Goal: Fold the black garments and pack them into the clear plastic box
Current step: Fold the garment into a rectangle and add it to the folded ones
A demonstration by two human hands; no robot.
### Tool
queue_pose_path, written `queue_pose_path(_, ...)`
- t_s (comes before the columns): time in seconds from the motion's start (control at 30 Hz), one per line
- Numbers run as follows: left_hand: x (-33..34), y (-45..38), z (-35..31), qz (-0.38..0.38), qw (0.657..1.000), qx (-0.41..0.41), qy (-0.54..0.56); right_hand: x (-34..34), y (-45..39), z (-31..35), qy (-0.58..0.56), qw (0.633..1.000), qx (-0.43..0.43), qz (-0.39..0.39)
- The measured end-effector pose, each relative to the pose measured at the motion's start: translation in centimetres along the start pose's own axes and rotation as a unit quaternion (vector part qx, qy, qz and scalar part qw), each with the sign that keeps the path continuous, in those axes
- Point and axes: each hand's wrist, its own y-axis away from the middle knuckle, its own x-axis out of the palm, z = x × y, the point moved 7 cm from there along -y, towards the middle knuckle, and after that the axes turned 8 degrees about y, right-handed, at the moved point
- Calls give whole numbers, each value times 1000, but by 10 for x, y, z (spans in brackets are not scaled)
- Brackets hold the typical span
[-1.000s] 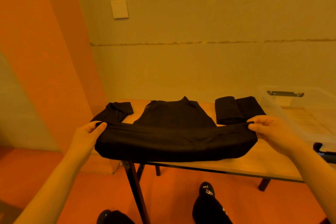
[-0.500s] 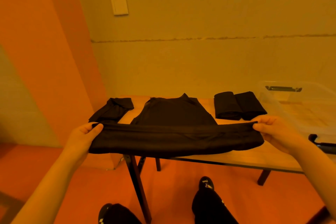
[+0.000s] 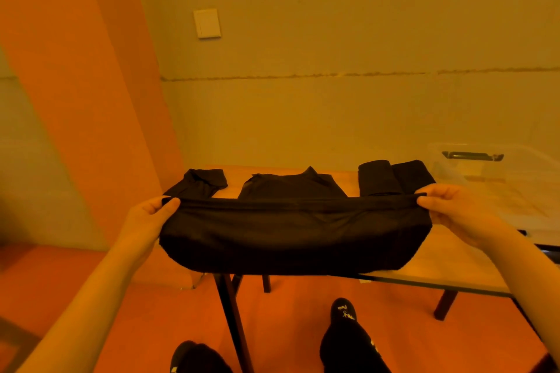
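- Since the earlier frame, the held edge has been raised, so a deeper fold of cloth now hangs below it.
- The left hand [image 3: 151,218] and the right hand [image 3: 451,209] each pinch one end of the black garment [image 3: 291,239], stretched between them at the near edge of the table [image 3: 448,263].
- Its upper part is seen lying flat on the table.
- Two folded garments [image 3: 394,177] lie behind the right hand; the clear plastic box [image 3: 497,179] stands beside them, further right.
- The folding step is judged to be in hand; next, the edge should be carried forward and laid down evenly.
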Motion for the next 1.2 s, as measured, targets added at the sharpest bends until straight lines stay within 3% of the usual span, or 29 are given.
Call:
queue_pose_path(0.2,22,-66,0,-37,999,-6,-30,-15,-74,-5,67,992,47,-96)
queue_pose_path(0.53,80,-267,50,-39,990,-5,-136,-12,-270,-37,149,979,105,-95)
queue_pose_path(0.63,99,-312,75,-39,966,13,-255,-3,-323,-60,227,956,145,-120)
queue_pose_path(0.73,120,-313,94,-46,917,51,-393,18,-347,-75,402,895,147,-128)
queue_pose_path(0.83,170,-261,108,58,880,143,-450,80,-326,-82,456,888,21,-57)
queue_pose_path(0.9,201,-222,131,176,846,122,-488,124,-298,-96,485,871,-53,55)
queue_pose_path(0.97,204,-199,160,240,801,65,-545,145,-271,-121,526,836,-46,153)
queue_pose_path(1.1,179,-188,185,271,771,74,-572,126,-241,-159,578,802,3,152)
queue_pose_path(1.2,172,-185,182,306,755,96,-572,123,-224,-153,597,788,27,150)
